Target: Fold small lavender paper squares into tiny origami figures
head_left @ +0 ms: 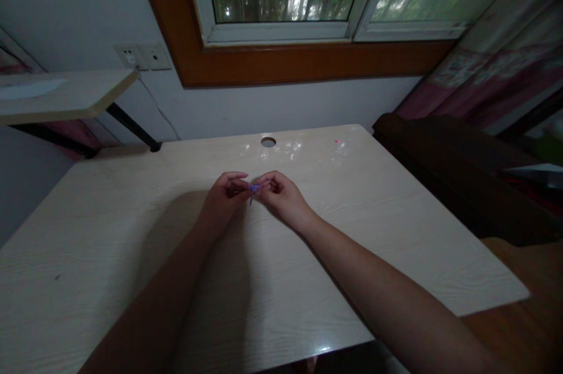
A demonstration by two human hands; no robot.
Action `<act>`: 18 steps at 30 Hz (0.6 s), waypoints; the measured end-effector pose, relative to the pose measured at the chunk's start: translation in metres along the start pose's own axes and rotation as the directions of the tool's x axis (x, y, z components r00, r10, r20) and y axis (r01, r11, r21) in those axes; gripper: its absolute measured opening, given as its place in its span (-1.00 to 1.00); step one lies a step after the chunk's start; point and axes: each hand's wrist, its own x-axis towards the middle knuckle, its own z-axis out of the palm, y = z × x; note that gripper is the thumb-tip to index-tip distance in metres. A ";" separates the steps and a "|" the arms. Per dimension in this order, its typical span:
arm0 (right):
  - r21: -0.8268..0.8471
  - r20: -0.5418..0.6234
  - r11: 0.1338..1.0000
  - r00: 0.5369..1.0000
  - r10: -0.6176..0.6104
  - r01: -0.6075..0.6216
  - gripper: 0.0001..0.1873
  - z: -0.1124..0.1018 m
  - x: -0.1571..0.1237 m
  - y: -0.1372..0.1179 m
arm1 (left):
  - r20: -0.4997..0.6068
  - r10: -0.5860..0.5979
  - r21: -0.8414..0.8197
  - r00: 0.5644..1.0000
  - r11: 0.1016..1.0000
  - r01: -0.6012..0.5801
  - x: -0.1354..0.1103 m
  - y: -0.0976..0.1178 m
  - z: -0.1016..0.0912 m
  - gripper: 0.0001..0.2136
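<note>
The left hand [226, 194] and right hand [284, 193] are bare, with slender fingers [234, 175] and uncovered, narrow wrists [309, 218]. The left forearm [163, 286] and right forearm [373, 265] are bare too, smooth and rounded, widening gradually toward the near side; fingernails are too small to make out.

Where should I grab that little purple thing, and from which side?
Probably by the thin end of the purple thing, coming from the side nearest the camera. That end pokes out that way, while the left hand and right hand hold it from either side. It looks narrow, so a light pinch should suit.
</note>
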 end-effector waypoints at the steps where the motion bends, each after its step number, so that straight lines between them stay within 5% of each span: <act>1: -0.011 0.003 1.000 1.000 -0.009 0.009 -0.76 0.000 0.000 0.000 | -0.002 -0.001 -0.016 1.000 1.000 0.001 0.000 -0.001 0.000 -0.63; 9: -0.001 0.032 1.000 0.999 -0.010 0.010 -0.76 -0.001 -0.001 -0.003 | 0.076 -0.060 -0.150 0.995 0.986 0.071 0.001 -0.006 -0.004 -0.64; 18: 0.097 0.035 0.995 0.999 0.015 -0.018 -0.74 -0.001 -0.001 -0.005 | 0.081 0.012 -0.041 0.997 0.999 -0.009 0.000 -0.002 -0.003 -0.63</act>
